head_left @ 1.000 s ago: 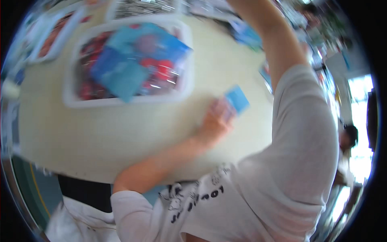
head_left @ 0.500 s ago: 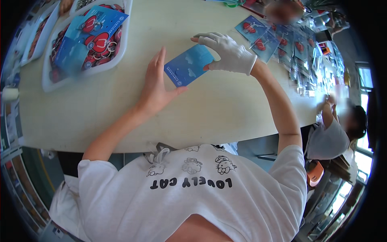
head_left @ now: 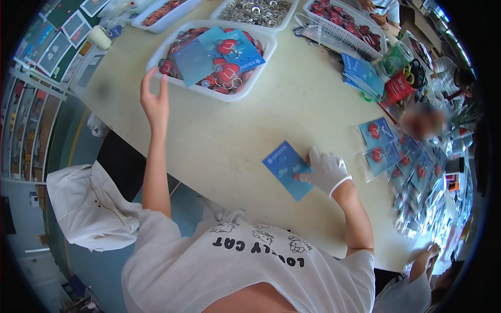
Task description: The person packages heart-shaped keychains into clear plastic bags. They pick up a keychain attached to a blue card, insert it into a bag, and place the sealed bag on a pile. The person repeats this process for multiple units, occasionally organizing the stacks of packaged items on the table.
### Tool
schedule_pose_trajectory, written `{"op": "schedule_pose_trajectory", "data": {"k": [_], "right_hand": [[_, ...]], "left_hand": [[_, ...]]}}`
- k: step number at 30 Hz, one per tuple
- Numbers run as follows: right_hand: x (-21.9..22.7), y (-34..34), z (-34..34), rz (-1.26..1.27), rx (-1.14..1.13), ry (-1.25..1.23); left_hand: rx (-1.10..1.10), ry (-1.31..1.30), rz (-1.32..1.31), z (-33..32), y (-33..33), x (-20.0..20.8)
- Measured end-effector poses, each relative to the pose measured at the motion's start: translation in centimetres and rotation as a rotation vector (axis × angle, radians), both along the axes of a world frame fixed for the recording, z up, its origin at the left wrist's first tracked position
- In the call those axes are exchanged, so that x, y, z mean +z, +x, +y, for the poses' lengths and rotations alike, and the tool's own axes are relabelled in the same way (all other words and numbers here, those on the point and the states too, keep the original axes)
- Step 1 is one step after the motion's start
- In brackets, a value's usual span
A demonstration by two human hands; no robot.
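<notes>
My right hand [head_left: 327,173], in a white glove with bare fingertips, pinches the edge of a blue backing card [head_left: 286,169] above the table. My left hand [head_left: 155,104] is bare and reaches out with fingers apart, holding nothing. Its fingertips are beside the near left corner of a white plastic bin [head_left: 237,97]. Red keychains [head_left: 209,82] with metal rings fill this bin. On top of them lie a pale blue card [head_left: 195,57] and a darker blue card [head_left: 249,55] with red keychains on it.
Behind are a tray of metal rings [head_left: 257,10], a tray of small reddish parts [head_left: 164,11] and a white basket [head_left: 344,32] of red keychains. Bagged keychain cards [head_left: 383,151] pile up at right, near a red container [head_left: 399,86]. Other people work around the table.
My left hand has let go of the card and moved left to the bin. The right hand keeps the card, now turned and lower. The view has swung left.
</notes>
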State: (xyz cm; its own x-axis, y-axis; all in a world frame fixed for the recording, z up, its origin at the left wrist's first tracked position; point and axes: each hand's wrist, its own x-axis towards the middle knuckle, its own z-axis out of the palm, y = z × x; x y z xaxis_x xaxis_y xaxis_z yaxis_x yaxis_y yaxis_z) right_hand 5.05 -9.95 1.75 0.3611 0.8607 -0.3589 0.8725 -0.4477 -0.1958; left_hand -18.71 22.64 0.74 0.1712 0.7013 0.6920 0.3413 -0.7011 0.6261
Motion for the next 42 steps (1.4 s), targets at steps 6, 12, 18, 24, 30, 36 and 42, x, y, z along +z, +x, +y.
{"op": "schedule_pose_trajectory", "data": {"k": [6,12,18,24,30,36,42], "right_hand": [[5.0,2.7,7.9,0.068,0.187,0.494],[4.2,5.2,23.0,-0.081,0.050,0.678],[1.4,6.5,28.8,0.400,-0.001,0.572],[1.7,6.4,30.6,0.749,-0.004,0.615],[1.9,5.2,31.2,0.968,-0.028,0.620],[3.9,6.0,30.1,0.911,0.035,0.993],[4.8,8.6,28.4,1.509,-0.040,1.231]], "left_hand": [[0.010,-0.166,0.249,6.3,1.1,-1.6],[0.311,0.031,0.612,2.5,6.5,-0.7],[-0.243,-0.400,-0.029,8.6,9.1,-2.3],[-0.412,-0.710,-0.261,8.8,10.9,0.0],[-0.625,-0.725,-0.617,8.9,10.6,1.0],[-0.733,-0.668,-0.714,9.9,8.8,3.6],[-0.772,-0.618,-0.915,8.3,8.1,6.0]]}}
